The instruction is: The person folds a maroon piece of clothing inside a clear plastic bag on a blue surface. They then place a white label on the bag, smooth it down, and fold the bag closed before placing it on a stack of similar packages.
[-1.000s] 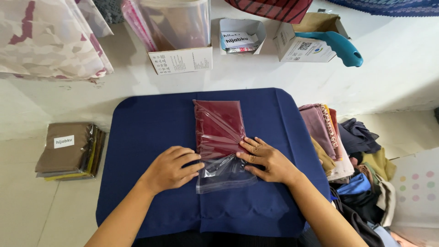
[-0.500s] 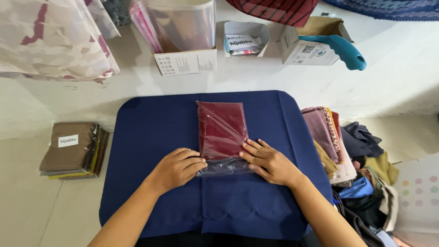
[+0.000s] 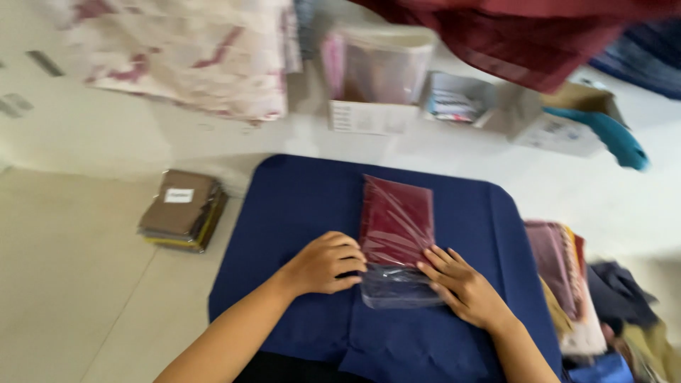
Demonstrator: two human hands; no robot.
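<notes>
— Both grips press flat on what?
— On a clear plastic bag holding folded maroon cloth. Left hand has its fingers curled against the bag's left edge; right hand lies with fingers spread on the bag's empty lower right end.
— Where does the bag lie?
— Near the middle of the tabletop, on a navy cloth, its open end toward the near edge.
— Around it?
— Brown packets stacked on the floor off the left edge; folded fabrics piled past the right edge; boxes beyond the far edge, blurred.
</notes>
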